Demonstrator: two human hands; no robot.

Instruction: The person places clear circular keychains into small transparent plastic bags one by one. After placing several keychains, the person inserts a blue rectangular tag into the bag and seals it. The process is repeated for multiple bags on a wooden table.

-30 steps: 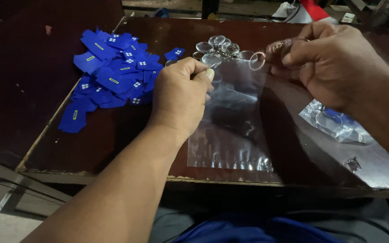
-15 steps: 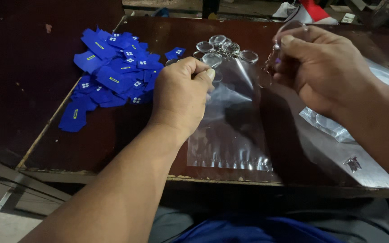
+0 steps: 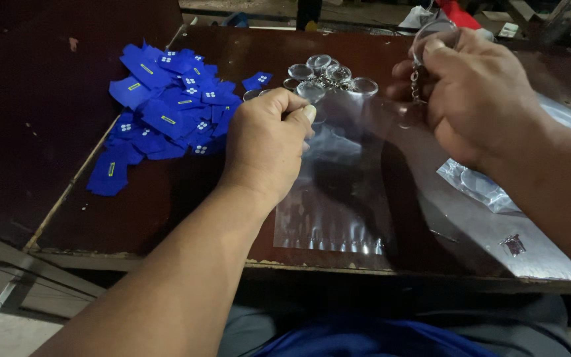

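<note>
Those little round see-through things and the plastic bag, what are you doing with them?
A person sits at a dark wooden table. The left hand pinches the top edge of a clear plastic bag lying flat. The right hand is lifted above the table and holds a clear round keychain with a short metal chain. More clear keychains sit in a cluster just past the bag, and a pile of blue tags lies to the left.

Two bare forearms, no sleeves, left hand (image 3: 266, 142) & right hand (image 3: 474, 99) ungloved, blue garment at lap, grey trousers.
</note>
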